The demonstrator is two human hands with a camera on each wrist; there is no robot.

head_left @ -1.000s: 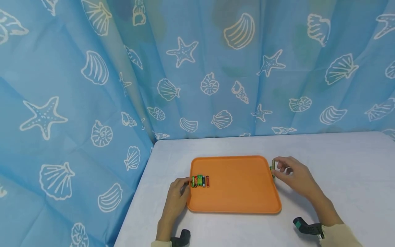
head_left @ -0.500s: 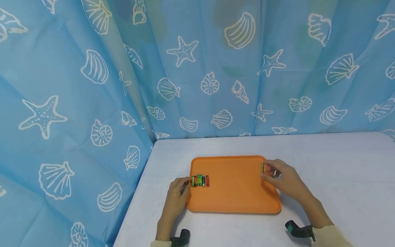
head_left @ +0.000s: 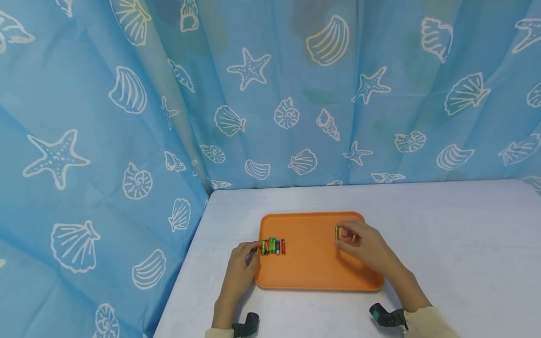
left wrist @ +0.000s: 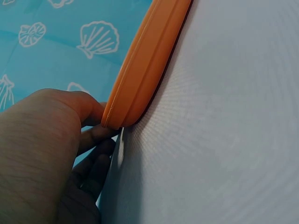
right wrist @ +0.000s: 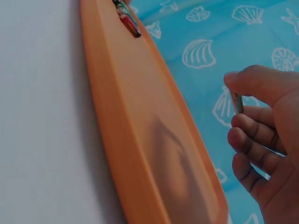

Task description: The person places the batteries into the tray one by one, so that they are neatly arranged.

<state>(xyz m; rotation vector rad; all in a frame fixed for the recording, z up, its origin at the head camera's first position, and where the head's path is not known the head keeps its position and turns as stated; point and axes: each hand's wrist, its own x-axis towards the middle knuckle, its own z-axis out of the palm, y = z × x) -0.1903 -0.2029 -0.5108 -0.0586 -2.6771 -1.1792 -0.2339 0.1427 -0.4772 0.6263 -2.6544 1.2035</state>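
Observation:
In the head view my right hand point(head_left: 365, 244) pinches a small green battery point(head_left: 336, 233), upright between thumb and fingertips over the right part of the orange tray point(head_left: 313, 274). From the right wrist, the battery point(right wrist: 237, 101) shows between thumb and index finger, raised above the tray and its shadow. Several green, red and dark batteries point(head_left: 272, 246) lie side by side in a row at the tray's left end. My left hand point(head_left: 241, 270) is at the left rim; in the left wrist view its thumb and index finger grip the tray's edge point(left wrist: 140, 70).
A white cloth covers the table point(head_left: 456, 244) under the tray. Blue curtains point(head_left: 270, 103) with white shell and starfish prints hang behind and to the left. Black wrist devices point(head_left: 386, 317) are strapped to both forearms.
My right hand has carried the green battery leftward, from beyond the tray's right edge to over the tray. The left hand and the battery row have stayed in place.

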